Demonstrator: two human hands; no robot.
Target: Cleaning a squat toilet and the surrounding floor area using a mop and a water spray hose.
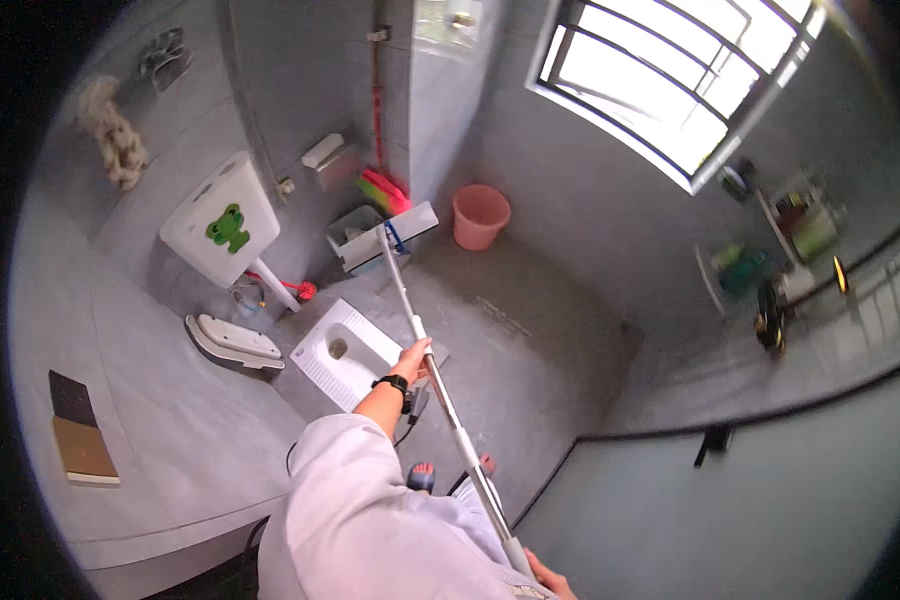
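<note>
A long pale pole with a wide, flat white head, seemingly a mop (451,412), runs from the lower edge toward the far wall. My left hand (413,362), with a black watch at the wrist, is closed around the middle of the pole. Lower down, my right hand (548,577) grips the pole's near end, partly cut off by the picture's edge. The mop's head, with a blue part at its joint, is at a grey bin (355,228); whether they touch I cannot tell.
A white squat toilet (342,350) is set in the floor left of the pole. Beyond stands a pink bucket (480,217). A white cistern (223,222) hangs on the left wall, above a white folded object (235,342). A frosted panel (730,510) lies to the right.
</note>
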